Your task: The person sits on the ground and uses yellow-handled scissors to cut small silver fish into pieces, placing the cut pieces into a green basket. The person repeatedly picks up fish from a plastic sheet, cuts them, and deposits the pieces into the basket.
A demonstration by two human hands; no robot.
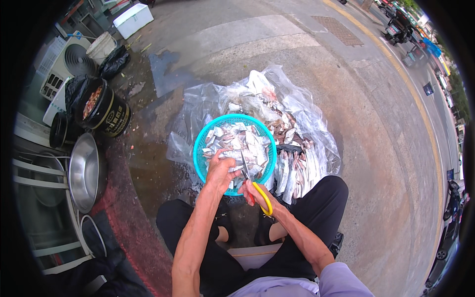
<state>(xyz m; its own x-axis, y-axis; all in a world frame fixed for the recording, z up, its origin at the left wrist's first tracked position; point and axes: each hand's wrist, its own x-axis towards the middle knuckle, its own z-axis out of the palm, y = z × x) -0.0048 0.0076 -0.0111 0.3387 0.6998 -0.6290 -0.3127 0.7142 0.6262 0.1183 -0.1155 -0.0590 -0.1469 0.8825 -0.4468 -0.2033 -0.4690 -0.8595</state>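
A turquoise plastic basket stands before me, holding many cut pieces of silvery fish. Over its near left part, my left hand grips a fish piece, mostly hidden by the fingers. My right hand holds scissors with yellow and red handles; the blades point away from me over the basket and stand slightly apart. To the right of the basket, long whole silvery fish lie side by side on clear plastic sheeting. Beyond them is a heap of brownish fish parts.
At the left stand a steel basin, a black bucket with reddish scraps, an air-conditioner unit and a whitish bucket. A white foam box is farther off. Wet pavement surrounds the basket's left side. Vehicles stand along the road at right.
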